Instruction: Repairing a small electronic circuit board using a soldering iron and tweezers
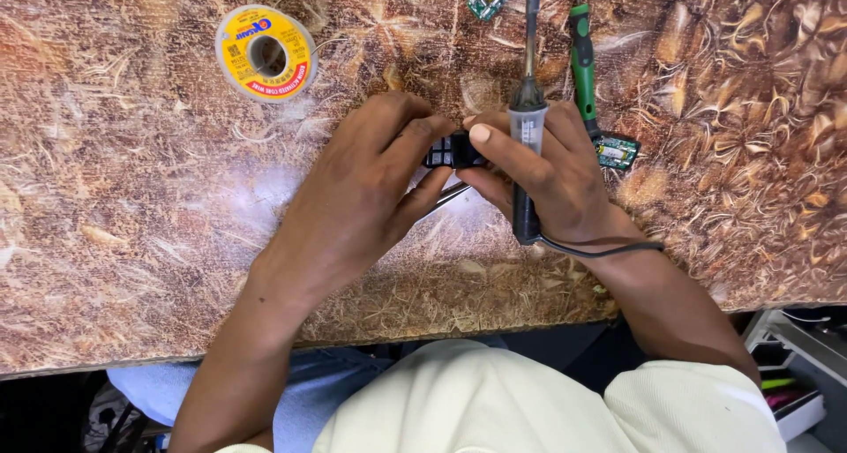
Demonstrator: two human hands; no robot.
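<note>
Small black plastic module w/ square buttons (452, 149) sits pinched between both hands, just above the tabletop. Left hand (371, 184) fingers curl together & clamp its left end, thumb under. Right hand (551, 175) thumb presses its right end; same hand's fingers wrap the grey-and-black soldering iron w/ clear barrel (527, 131), its black cord (600, 250) trailing past the wrist.

A thin metal rod (452, 194) pokes out below the left fingertips; can't tell what it is.

Module looks light, rigid, smooth-sided, prob. slippery & easy to crack, so best gripped by its short ends, off the buttons.

Beyond the right knuckles: green-handled screwdriver (580, 56) & a small green circuit board (616, 150). Well beyond the left fingers: yellow solder spool (265, 53). All on a brown patterned table (132, 197).
</note>
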